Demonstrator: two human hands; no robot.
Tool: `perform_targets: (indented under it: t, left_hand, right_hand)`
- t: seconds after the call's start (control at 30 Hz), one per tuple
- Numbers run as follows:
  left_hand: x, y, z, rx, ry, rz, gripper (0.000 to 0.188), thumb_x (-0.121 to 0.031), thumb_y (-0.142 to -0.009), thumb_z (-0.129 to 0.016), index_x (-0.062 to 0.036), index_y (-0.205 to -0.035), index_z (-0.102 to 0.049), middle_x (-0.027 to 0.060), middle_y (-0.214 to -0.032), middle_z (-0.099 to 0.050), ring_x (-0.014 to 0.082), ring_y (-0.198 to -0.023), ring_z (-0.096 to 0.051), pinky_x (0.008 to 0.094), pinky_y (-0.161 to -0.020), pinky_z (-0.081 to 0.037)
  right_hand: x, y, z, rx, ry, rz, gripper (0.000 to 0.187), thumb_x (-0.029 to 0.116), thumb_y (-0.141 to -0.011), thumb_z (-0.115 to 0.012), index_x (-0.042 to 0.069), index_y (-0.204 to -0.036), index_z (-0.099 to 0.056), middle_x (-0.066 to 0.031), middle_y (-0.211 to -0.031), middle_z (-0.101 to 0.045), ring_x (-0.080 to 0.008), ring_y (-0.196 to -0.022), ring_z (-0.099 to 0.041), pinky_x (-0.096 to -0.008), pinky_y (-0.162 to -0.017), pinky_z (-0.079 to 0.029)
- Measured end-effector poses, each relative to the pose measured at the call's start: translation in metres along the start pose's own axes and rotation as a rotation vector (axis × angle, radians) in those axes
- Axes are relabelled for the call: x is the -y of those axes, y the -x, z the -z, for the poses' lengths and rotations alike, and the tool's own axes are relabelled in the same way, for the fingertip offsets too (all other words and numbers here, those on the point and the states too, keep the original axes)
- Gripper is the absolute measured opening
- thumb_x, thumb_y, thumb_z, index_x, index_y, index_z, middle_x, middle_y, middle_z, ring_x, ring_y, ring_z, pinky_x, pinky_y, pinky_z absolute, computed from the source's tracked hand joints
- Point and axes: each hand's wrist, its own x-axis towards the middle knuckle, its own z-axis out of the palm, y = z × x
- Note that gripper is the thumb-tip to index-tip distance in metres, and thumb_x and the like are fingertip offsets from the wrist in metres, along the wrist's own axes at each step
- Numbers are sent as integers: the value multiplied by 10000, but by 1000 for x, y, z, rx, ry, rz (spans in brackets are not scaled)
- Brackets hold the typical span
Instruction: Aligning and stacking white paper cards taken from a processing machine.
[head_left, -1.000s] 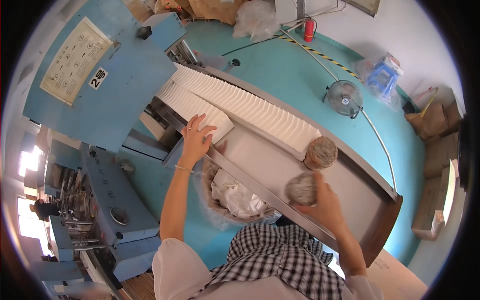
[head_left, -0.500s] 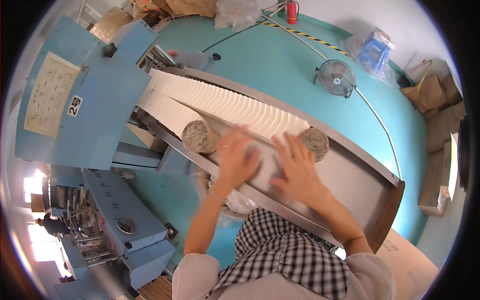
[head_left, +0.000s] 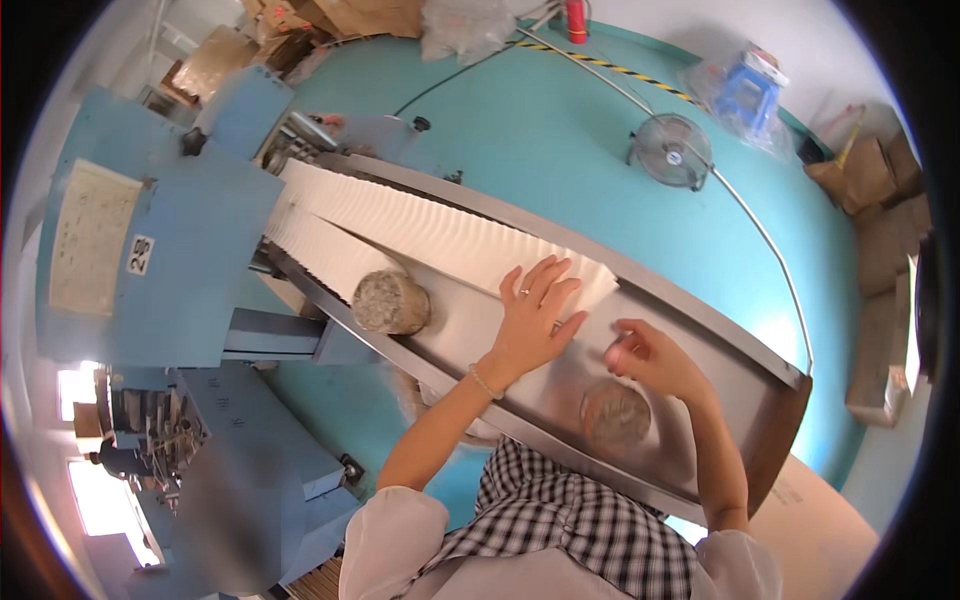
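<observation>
My left hand [head_left: 537, 318] lies with fingers spread on the near end of a long row of white folded paper sheets [head_left: 430, 225], which stand packed in a metal trough [head_left: 690, 380]. Close to the row's end, my right hand [head_left: 665, 362] hovers over the trough with its fingers loosely curled, thumb and forefinger apart, and nothing visible in them. Below it sits a round, stone-like grey block [head_left: 615, 418], slightly blurred. A second such block [head_left: 392, 303] stands against the end of a shorter row of white sheets [head_left: 330, 243] on the left.
On the left, a blue machine [head_left: 170, 230] meets the trough's far end. A floor fan [head_left: 672, 152] stands beyond the trough, with a blue stool [head_left: 748, 95] behind it. Cardboard boxes [head_left: 880, 330] line the right wall. Another blue machine [head_left: 270, 440] stands at lower left.
The right-hand block has moved from the long row's end toward me. My left hand has shifted right onto that row. My right hand has moved right, and its fingers have curled.
</observation>
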Motion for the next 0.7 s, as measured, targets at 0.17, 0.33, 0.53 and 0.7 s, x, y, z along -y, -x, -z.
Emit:
perform_targets:
  t: [0.17, 0.33, 0.53, 0.7]
  left_hand:
    - [88, -36, 38, -221, -299, 229, 539, -403, -922, -705, -94, -1344, -576, 191, -1499, -434, 386, -1419, -378, 601, -1065, -305]
    - [224, -56, 111, -190, -741, 834, 670, -556, -945, -610, -72, -1405, -566, 207, -1425, -459, 408, -1327, -410, 597, -1025, -344]
    - [283, -38, 139, -106, -697, 924, 618, -611, -962, -547, -119, -1318, -662, 183, -1284, -522, 402, -1243, -480, 608, -998, -356]
    - [282, -37, 127, -152, -757, 886, 544, -576, -987, -537, -130, -1268, -674, 173, -1228, -557, 395, -1213, -502, 603, -963, -368]
  right_hand:
    - [-27, -71, -30, -227, -484, 25, 629, 401, -977, -726, -72, -1333, -515, -120, -1080, -679, -133, -906, -643, -270, -740, -521]
    - [-30, -85, -44, -196, -613, 263, 587, 313, -985, -731, -83, -1355, -505, -127, -1172, -674, -141, -997, -647, -299, -824, -536]
    - [-23, -84, -37, -215, -514, 160, 571, 285, -988, -723, -84, -1372, -518, -113, -1216, -669, -149, -1054, -642, -307, -887, -530]
    - [-22, -86, -35, -222, -496, 170, 608, 335, -960, -759, -108, -1320, -551, -140, -1174, -691, -162, -1034, -667, -306, -868, -542]
